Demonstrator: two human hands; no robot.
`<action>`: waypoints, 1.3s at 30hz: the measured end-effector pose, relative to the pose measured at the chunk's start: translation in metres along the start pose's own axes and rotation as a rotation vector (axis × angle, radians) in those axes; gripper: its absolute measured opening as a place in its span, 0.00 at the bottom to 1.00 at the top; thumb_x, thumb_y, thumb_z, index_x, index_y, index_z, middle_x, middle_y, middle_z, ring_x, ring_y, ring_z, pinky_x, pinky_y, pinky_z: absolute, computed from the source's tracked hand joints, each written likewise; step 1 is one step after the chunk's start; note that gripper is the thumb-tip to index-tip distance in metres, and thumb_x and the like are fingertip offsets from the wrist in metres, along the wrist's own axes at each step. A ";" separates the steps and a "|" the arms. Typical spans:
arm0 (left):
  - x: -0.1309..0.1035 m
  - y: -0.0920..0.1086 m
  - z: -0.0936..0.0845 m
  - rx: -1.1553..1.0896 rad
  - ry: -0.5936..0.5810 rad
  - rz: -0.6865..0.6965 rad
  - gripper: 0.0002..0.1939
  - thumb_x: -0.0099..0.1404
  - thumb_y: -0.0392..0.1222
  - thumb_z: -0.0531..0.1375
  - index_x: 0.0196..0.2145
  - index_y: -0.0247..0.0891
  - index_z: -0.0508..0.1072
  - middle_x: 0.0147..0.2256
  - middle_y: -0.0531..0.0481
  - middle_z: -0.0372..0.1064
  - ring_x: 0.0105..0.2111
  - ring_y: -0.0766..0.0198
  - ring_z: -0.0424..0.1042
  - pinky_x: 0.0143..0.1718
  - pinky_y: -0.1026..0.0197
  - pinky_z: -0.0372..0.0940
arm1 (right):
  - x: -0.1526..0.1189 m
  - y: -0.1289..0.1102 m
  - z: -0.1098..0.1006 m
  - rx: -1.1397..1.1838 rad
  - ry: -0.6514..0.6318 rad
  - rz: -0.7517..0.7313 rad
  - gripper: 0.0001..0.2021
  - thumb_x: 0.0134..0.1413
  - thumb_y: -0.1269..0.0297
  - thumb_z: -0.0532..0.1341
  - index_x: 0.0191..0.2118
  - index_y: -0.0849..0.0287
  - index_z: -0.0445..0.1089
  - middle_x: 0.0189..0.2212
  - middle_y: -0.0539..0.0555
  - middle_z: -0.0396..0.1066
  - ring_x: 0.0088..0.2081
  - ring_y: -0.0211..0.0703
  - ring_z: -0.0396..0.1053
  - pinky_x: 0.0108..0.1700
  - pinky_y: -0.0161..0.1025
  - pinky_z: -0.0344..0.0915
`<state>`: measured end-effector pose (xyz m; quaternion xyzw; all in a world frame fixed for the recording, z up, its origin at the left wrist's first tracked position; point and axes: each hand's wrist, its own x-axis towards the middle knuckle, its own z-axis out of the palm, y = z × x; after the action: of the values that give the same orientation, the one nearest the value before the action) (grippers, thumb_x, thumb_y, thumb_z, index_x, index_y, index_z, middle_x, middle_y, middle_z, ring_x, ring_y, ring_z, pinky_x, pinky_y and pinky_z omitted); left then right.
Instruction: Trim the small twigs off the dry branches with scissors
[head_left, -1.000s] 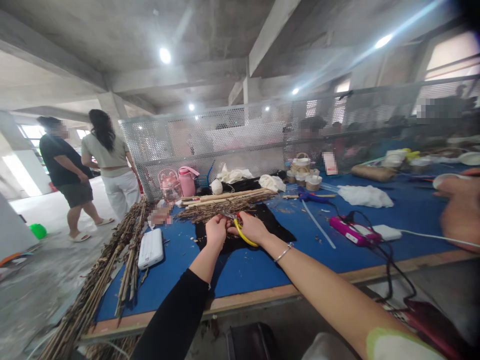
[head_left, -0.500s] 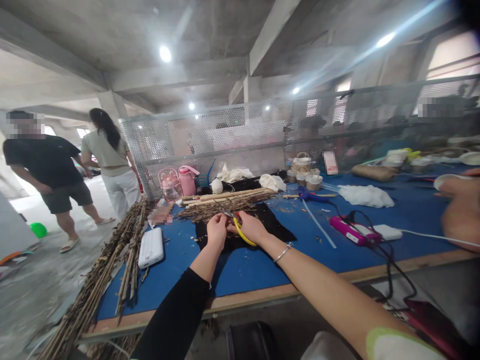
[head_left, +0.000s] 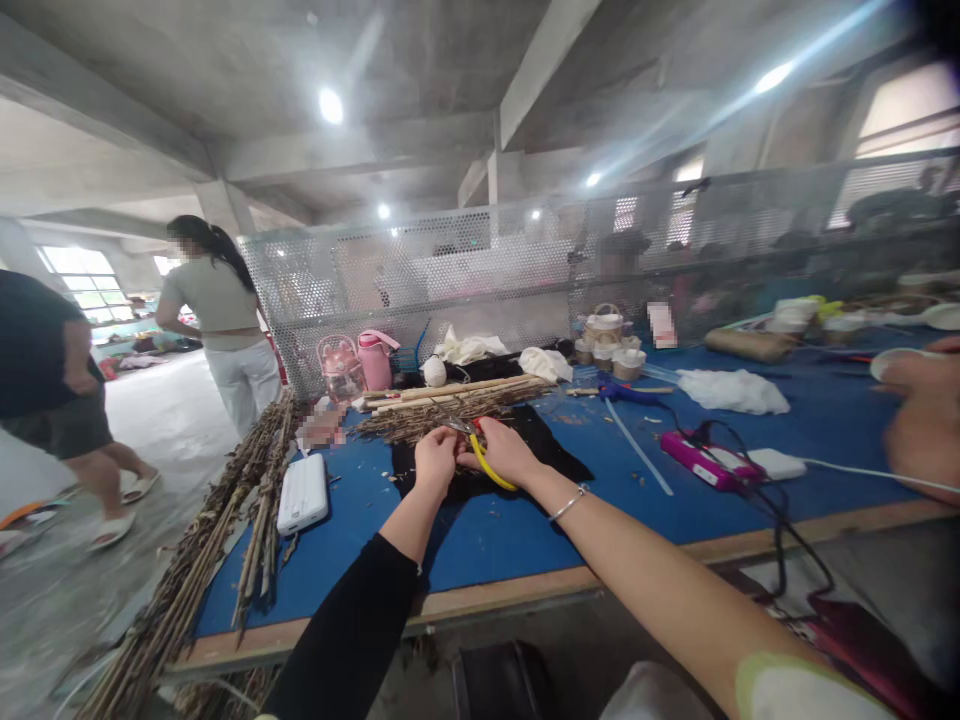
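Both hands meet over a black cloth point(head_left: 559, 455) on the blue tabletop. My right hand point(head_left: 506, 452) is closed around a pair of pruning shears point(head_left: 491, 470) with yellow handles and a touch of red; their metal blades point left. Close beside the blades, my left hand point(head_left: 435, 460) has its fingers pinched together, and what they hold is too small to make out. Just beyond my hands lies a bundle of thin brown twigs point(head_left: 405, 422), partly on the cloth. Small chips are scattered about the cloth.
Long bundled branches point(head_left: 217, 520) lie over the table's left edge beside a white power bank point(head_left: 303, 493). A pink bottle point(head_left: 376, 362) stands at the back. Rightward are a blue glue gun point(head_left: 630, 392), a magenta box point(head_left: 709, 462) with cables and another person's hand point(head_left: 926, 400).
The shears' blades look nearer together; my hands have barely moved. At the left, the person in black has come nearer the frame's left edge, bending, and the other person has turned slightly.
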<state>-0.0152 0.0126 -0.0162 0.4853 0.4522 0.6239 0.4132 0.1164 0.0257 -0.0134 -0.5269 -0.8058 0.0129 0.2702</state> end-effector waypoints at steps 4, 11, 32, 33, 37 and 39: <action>0.002 -0.002 -0.001 -0.016 -0.024 -0.007 0.10 0.53 0.43 0.56 0.22 0.33 0.69 0.19 0.52 0.65 0.19 0.71 0.61 0.22 0.69 0.56 | 0.000 0.002 0.000 0.019 -0.058 0.030 0.25 0.42 0.41 0.58 0.38 0.59 0.59 0.33 0.56 0.69 0.36 0.46 0.68 0.32 0.34 0.54; 0.008 -0.012 -0.004 -0.055 -0.001 -0.023 0.11 0.51 0.45 0.58 0.24 0.32 0.69 0.20 0.50 0.66 0.20 0.70 0.62 0.22 0.68 0.57 | 0.001 -0.001 -0.002 -0.051 -0.118 0.109 0.29 0.41 0.38 0.57 0.40 0.59 0.61 0.34 0.59 0.71 0.38 0.49 0.69 0.33 0.35 0.56; 0.009 -0.005 -0.003 -0.194 0.056 -0.206 0.04 0.52 0.32 0.56 0.22 0.30 0.70 0.20 0.51 0.66 0.20 0.73 0.64 0.25 0.70 0.62 | 0.004 0.006 0.000 -0.096 -0.129 0.149 0.30 0.39 0.34 0.54 0.36 0.58 0.64 0.34 0.59 0.71 0.37 0.52 0.70 0.32 0.37 0.58; 0.009 -0.005 -0.003 -0.203 0.061 -0.208 0.03 0.52 0.32 0.57 0.23 0.30 0.70 0.20 0.51 0.66 0.20 0.73 0.64 0.25 0.70 0.61 | 0.003 0.006 0.000 -0.102 -0.127 0.149 0.30 0.39 0.34 0.54 0.37 0.59 0.64 0.34 0.59 0.71 0.37 0.52 0.70 0.33 0.37 0.58; 0.009 -0.004 -0.004 -0.206 0.098 -0.206 0.03 0.49 0.33 0.59 0.25 0.31 0.70 0.20 0.50 0.67 0.21 0.72 0.66 0.25 0.69 0.62 | 0.001 0.004 0.000 -0.085 -0.114 0.119 0.30 0.41 0.35 0.54 0.40 0.59 0.62 0.35 0.59 0.71 0.39 0.51 0.69 0.35 0.37 0.58; 0.009 -0.005 -0.004 -0.176 0.109 -0.198 0.04 0.48 0.34 0.60 0.25 0.31 0.71 0.21 0.50 0.68 0.21 0.71 0.66 0.25 0.68 0.62 | 0.000 0.002 0.000 -0.060 -0.117 0.097 0.31 0.41 0.36 0.55 0.41 0.59 0.61 0.38 0.59 0.70 0.41 0.51 0.68 0.36 0.37 0.58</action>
<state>-0.0206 0.0220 -0.0197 0.3659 0.4632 0.6427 0.4884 0.1181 0.0268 -0.0145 -0.5716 -0.7937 0.0325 0.2058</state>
